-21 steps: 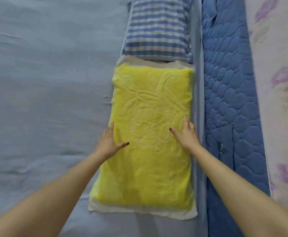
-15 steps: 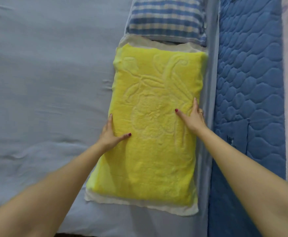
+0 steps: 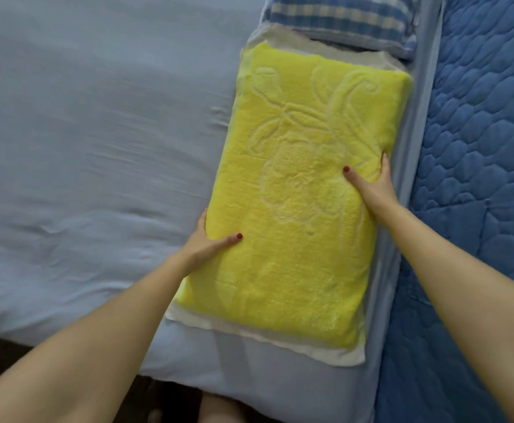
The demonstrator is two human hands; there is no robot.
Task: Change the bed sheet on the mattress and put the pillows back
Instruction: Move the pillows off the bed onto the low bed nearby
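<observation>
Pale blue bed sheet point(image 3: 91, 154) covers the mattress and fills most of the view, smooth except for a few shallow wrinkles on the side away from the yellow pillow point(image 3: 298, 203). Dark floor shows below the sheet's near edge, together with part of the person's leg, well short of the yellow pillow.

Nearer than the far end of the bed, the yellow pillow lies flat on the sheet close to the mattress's right edge, its long side running away from the camera. It has a raised floral pattern in its pile, and a white cloth border sticks out from under its near end and far end.

At the pillow's left long edge, the left hand point(image 3: 206, 239) holds the side, its thumb lying flat on the yellow top and its fingers down along the edge, where they are mostly hidden. At the pillow's right long edge, a little farther up, the right hand point(image 3: 374, 187) does the same, thumb spread over the top and fingers laid along the side.

Beyond the pillow's far end, touching its white border, sits a blue checked pillow point(image 3: 341, 19), cut off by the frame. Right of the yellow pillow, past the mattress edge, runs a blue quilted cover point(image 3: 478, 148).
</observation>
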